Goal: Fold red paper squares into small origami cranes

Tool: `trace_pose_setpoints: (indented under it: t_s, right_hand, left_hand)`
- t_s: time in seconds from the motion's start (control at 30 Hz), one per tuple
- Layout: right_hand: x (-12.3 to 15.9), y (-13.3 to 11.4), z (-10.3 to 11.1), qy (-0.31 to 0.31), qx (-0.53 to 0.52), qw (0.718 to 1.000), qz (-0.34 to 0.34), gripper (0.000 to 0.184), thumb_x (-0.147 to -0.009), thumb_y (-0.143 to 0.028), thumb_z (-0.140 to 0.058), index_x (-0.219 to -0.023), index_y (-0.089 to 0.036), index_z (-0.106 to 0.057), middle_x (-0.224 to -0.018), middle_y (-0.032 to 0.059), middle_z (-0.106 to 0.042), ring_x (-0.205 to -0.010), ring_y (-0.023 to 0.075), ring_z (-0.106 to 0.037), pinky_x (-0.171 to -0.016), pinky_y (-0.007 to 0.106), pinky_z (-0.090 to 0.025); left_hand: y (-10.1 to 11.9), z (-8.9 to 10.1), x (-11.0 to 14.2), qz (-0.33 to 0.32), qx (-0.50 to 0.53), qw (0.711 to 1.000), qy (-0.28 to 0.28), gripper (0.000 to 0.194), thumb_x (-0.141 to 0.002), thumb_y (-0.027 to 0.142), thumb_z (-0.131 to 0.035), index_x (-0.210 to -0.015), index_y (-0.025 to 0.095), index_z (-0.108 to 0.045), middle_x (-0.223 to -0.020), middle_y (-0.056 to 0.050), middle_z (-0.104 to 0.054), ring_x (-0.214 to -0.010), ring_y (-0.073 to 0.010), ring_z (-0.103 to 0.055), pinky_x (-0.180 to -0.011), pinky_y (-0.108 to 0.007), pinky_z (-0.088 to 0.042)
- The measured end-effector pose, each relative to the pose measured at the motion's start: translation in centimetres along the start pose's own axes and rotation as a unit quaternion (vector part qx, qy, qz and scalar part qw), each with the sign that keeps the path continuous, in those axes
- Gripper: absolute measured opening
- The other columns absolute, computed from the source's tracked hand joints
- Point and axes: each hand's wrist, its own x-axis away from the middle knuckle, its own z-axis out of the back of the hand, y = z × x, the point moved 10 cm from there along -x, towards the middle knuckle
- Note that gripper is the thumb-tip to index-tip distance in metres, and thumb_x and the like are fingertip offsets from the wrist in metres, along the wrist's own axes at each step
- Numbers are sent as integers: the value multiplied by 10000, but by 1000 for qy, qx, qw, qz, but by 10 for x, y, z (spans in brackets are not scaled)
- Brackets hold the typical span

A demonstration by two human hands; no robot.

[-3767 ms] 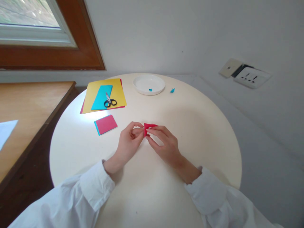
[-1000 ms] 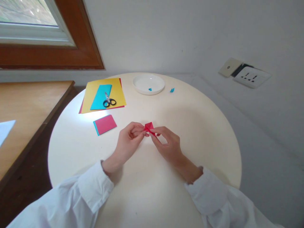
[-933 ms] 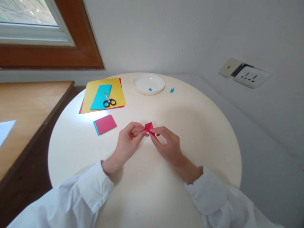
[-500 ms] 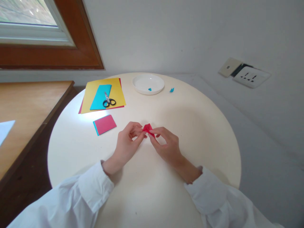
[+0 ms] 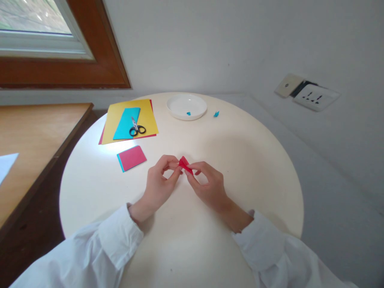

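A small piece of folded red paper (image 5: 184, 162) is held between both my hands near the middle of the table. My left hand (image 5: 162, 176) pinches its left side between thumb and fingers. On the other side, my right hand (image 5: 208, 182) grips the lower right edge with thumb and index finger. Fingertips cover part of the paper, so its full fold is hidden. Left of my left hand lies a small stack of red and blue paper (image 5: 132, 158), the red sheet on top.
Scissors (image 5: 137, 129) with black handles rest on a blue paper piece (image 5: 123, 126) over a yellow sheet (image 5: 150, 116). At the back of the round white table (image 5: 255, 168) stands a white plate (image 5: 177, 105) holding a blue scrap (image 5: 189, 113). Beside it lies a small folded blue paper (image 5: 216, 114).
The red paper has gone from spread open to narrower and more closed together between my fingers. My right hand has shifted slightly left.
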Motion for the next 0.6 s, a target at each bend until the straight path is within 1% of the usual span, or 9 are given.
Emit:
trace_pose_setpoints:
  t_s: [0.17,0.27,0.37,0.43,0.53,0.6]
  right_hand:
    - [0,2,2,4,9,1000,-6,110,-777,-127,-568,-869,-179,-601,-779,37,-693,-666,126,-632,-579,235,-522]
    - [-1,5,2,5,9,1000,-16,114,-795,-154,-564,-892,-189,-613,-809,39,-698,-689,129,-640,-590,241,-530]
    - [-2,8,2,6,-4,999,-31,111,-805,-160,-555,-886,-189,-625,-817,46,-699,-713,138,-644,-604,251,-536]
    - [-2,9,3,7,-12,999,-41,104,-807,-158,-550,-865,-191,-629,-808,45,-698,-715,141,-644,-600,254,-535]
    - [-3,14,3,8,-19,998,-63,100,-805,-171,-541,-836,-199,-632,-795,36,-694,-707,142,-640,-585,258,-530]
    - [-3,19,3,9,-24,996,-84,97,-801,-187,-540,-820,-200,-635,-781,33,-691,-696,144,-637,-577,261,-527]
  left_hand:
    - [-2,0,0,16,14,1000,1,119,-756,133,-585,-820,196,-507,-667,28,-634,-615,-108,-631,-603,-221,-505]
    - [-5,-1,0,31,24,999,2,175,-745,152,-603,-865,200,-486,-666,24,-647,-628,-122,-642,-622,-239,-509]
    - [-8,-4,1,43,24,999,-10,241,-743,173,-614,-942,203,-482,-722,8,-654,-672,-126,-637,-652,-251,-504]
    - [-9,-7,1,39,18,999,-24,265,-758,178,-597,-1002,198,-496,-725,8,-629,-676,-115,-607,-681,-254,-496]
    - [-10,-10,1,23,-6,999,-41,380,-762,167,-580,-1132,198,-501,-755,3,-582,-697,-113,-563,-695,-255,-480]
    - [-9,-11,0,2,-40,998,-52,423,-747,143,-579,-1160,202,-512,-763,4,-557,-686,-113,-536,-674,-251,-464]
